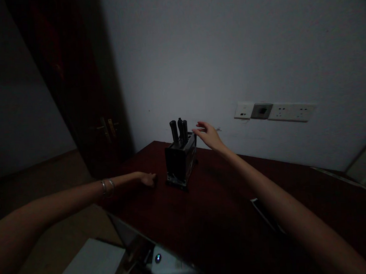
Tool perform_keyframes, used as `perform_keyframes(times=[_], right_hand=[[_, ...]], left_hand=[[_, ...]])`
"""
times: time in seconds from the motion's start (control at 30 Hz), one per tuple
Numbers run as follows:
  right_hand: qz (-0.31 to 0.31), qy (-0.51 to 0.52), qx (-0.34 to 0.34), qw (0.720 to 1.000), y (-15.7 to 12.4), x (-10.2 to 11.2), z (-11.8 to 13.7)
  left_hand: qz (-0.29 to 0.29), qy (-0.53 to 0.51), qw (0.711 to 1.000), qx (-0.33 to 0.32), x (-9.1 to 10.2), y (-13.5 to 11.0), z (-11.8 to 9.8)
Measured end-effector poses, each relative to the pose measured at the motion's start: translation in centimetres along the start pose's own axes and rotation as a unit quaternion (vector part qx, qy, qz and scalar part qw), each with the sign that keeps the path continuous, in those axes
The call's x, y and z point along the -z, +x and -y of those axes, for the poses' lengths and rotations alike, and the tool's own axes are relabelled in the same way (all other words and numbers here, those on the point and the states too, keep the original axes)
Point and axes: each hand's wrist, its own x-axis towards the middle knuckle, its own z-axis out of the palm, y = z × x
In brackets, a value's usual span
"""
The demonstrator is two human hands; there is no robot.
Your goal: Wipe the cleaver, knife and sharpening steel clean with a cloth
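A dark knife block (pixel 181 162) stands near the far edge of a dark wooden table (pixel 225 217), with three black knife handles (pixel 179 130) sticking up from it. My right hand (pixel 208 135) hovers just right of the handles, fingers spread open, fingertips close to the block's top. My left hand (pixel 147 179) rests on the table just left of the block's base, its fingers curled down in the gloom; nothing shows in it. Two bracelets circle my left wrist.
A white wall with a strip of sockets (pixel 274 111) rises behind the table. A dark wooden door (pixel 85 110) with handles stands at the left. A white device with a small light (pixel 166 262) and a white box (pixel 91 266) lie near me.
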Motion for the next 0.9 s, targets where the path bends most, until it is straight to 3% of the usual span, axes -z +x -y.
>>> perform_keyframes(times=[0.17, 0.43, 0.9], right_hand=[[0.004, 0.009, -0.034, 0.999, 2.1, -2.2, -0.2], [0.019, -0.044, -0.050, 0.998, 1.7, -3.3, -1.1], [0.002, -0.114, -0.023, 0.993, 0.9, -4.4, -0.5]], left_hand=[[0.056, 0.030, 0.997, 0.053, -1.7, -0.4, -0.1], [0.086, 0.075, 0.992, 0.061, -2.1, -1.0, -0.4], [0.066, 0.120, 0.987, 0.081, -3.2, -1.4, -0.8]])
